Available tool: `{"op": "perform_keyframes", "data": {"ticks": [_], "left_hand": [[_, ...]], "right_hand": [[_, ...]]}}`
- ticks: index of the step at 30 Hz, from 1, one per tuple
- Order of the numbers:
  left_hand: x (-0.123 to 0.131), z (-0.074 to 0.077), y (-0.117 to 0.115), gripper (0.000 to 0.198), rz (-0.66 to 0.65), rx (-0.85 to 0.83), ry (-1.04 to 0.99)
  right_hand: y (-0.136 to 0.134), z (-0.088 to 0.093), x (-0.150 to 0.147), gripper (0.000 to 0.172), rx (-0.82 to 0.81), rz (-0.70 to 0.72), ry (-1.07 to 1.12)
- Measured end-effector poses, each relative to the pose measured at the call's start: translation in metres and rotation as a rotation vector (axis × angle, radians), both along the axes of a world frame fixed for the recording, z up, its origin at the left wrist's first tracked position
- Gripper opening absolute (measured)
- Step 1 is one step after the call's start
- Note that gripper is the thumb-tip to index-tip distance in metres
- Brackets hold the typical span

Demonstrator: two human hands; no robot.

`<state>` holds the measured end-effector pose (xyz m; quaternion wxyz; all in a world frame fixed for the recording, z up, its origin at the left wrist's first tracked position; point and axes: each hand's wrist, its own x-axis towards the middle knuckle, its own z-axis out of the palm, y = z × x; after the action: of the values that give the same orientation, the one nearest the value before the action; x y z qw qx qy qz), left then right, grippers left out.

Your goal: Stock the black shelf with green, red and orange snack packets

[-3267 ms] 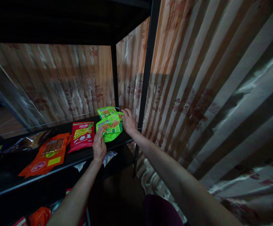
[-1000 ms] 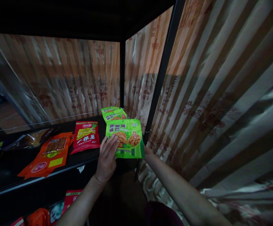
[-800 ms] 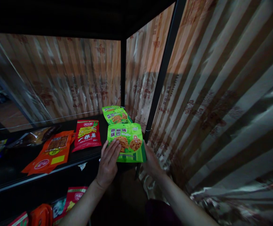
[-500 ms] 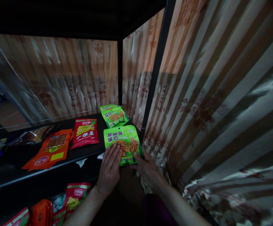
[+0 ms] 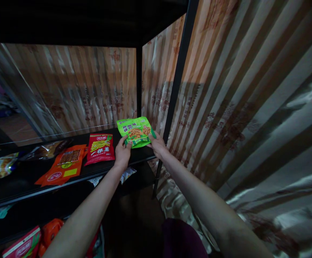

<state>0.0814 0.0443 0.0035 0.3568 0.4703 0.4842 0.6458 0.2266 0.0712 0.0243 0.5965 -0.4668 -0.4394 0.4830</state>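
Both hands grip a bright green snack bag with printed lettering and a picture of crispy pieces. My left hand pinches its lower left corner, and my right hand has its lower right edge, thumb on the front. The bag is at the right back corner of the black shelf, over other green bags of which only a strip of the top shows. Left of my left hand lies a red snack bag on the shelf.
Orange snack packets, a brown clear-wrapped packet and a blue-and-yellow bag lie farther left. Below are red packets and an orange one. A black post rises at right, before a pleated curtain.
Both hands have carried the green bag forward, away from me, from the shelf's front edge to the back corner, where it now covers most of the other green bags.
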Motion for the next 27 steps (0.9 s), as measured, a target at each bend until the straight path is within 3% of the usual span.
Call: {"op": "perform_keyframes", "data": {"ticks": [6,10,20,27], "left_hand": [[-0.005,-0.031,0.021,0.035,0.136,0.075,0.175],[-0.009,-0.044,0.026,0.032,0.136,0.105,0.245],[-0.013,-0.043,0.011,0.028,0.202,0.207,0.426],[-0.011,-0.039,0.011,0.044,0.266,0.199,0.432]], "right_hand": [[0.02,-0.016,0.005,0.044,0.214,-0.239,-0.416],[0.02,-0.027,0.005,0.043,0.24,-0.261,-0.557],[0.008,-0.039,-0.002,0.036,0.263,-0.303,-0.792],[0.008,-0.034,0.001,0.031,0.311,-0.298,-0.796]]}}
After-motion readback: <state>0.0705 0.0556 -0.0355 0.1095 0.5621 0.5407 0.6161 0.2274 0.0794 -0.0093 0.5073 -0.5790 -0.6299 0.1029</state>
